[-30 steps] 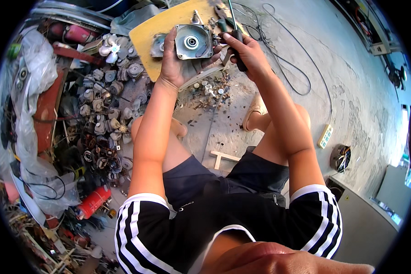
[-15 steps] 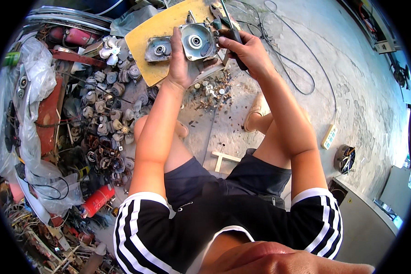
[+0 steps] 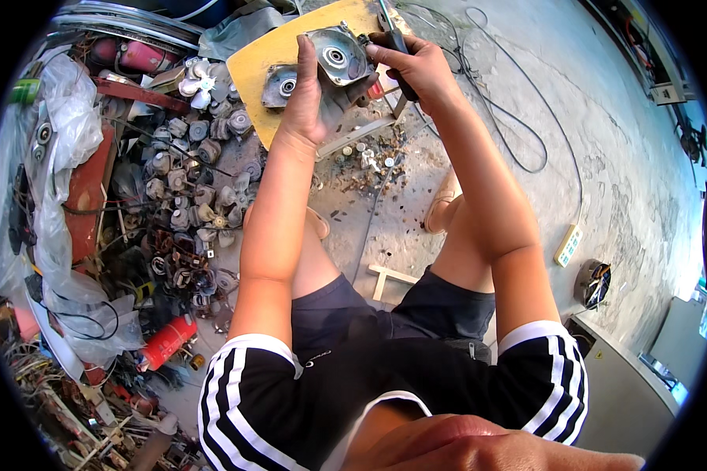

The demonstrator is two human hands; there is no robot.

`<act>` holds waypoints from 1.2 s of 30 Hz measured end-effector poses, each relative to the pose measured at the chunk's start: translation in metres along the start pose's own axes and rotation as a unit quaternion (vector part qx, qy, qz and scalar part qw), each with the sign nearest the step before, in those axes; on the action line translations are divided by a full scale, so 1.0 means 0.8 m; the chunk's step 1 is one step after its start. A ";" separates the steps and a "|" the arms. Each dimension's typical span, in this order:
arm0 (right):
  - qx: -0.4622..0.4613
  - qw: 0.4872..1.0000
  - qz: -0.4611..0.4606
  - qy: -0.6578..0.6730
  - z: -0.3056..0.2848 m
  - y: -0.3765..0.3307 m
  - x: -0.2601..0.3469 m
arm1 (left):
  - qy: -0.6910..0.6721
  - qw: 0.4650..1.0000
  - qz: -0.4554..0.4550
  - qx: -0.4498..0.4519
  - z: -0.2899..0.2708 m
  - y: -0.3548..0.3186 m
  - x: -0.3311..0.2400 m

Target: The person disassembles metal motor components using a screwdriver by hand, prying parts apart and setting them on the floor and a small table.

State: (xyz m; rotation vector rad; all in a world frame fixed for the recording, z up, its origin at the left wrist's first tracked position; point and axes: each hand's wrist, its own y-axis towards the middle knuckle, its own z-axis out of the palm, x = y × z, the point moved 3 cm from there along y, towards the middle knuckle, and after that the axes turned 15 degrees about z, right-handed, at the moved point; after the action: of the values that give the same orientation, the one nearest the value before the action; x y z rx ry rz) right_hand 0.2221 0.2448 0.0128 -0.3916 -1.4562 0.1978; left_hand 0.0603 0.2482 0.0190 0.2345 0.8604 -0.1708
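Metal housing point(image 3: 339, 53) had tilted, cupped in left hand point(image 3: 310, 110); right hand point(image 3: 428, 71) closed around screwdriver point(image 3: 398, 41); second housing point(image 3: 281, 86) already lay apart

- Two hands are seen: a left hand point(image 3: 309, 110) and a right hand point(image 3: 426, 71).
- Two squarish metal pieces are counted: a held housing point(image 3: 353, 67) and, farther left, a second housing point(image 3: 275, 96).
- One screwdriver point(image 3: 398, 41) is held.
- One yellow counter point(image 3: 251, 67) is shown.
- One white fan wheel point(image 3: 199, 83) is seen at left.
- One power strip point(image 3: 569, 246) is placed at right.
- Heaped motors point(image 3: 179, 180) at left cannot be counted.
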 end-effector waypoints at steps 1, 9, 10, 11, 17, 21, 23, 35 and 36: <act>0.012 0.999 0.026 0.021 0.001 -0.002 0.004 | -0.005 1.000 -0.011 0.016 -0.005 0.002 -0.002; 0.026 1.000 0.002 0.011 0.003 0.007 0.005 | -0.055 0.998 -0.025 -0.007 -0.015 0.010 0.003; 0.023 1.000 -0.003 0.005 0.002 0.010 0.004 | -0.054 0.998 -0.025 -0.008 -0.015 0.010 0.003; 0.018 1.000 -0.010 -0.017 0.002 0.012 0.003 | -0.043 0.999 -0.026 -0.009 -0.015 0.010 0.004; -0.066 0.968 -0.151 -0.190 0.008 0.003 0.011 | 0.030 0.999 -0.021 0.009 -0.007 0.005 0.006; -0.168 0.895 -0.294 -0.292 0.016 -0.012 0.019 | 0.024 0.999 -0.031 0.020 -0.019 0.007 0.018; -0.185 0.869 -0.338 -0.312 0.017 -0.015 0.019 | 0.013 0.999 -0.029 0.026 -0.018 0.007 0.017; -0.215 0.834 -0.339 -0.378 0.015 -0.018 0.020 | -0.030 0.999 0.013 0.013 -0.001 0.007 0.017; -0.209 0.835 -0.343 -0.377 0.017 -0.017 0.019 | -0.033 0.999 0.007 0.009 -0.003 0.006 0.016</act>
State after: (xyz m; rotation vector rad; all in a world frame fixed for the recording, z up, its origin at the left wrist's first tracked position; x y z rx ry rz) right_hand 0.2092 0.2397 0.0328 -0.1013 -2.3397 -0.6337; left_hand 0.0677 0.2529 0.0087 0.2504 0.7908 -0.1714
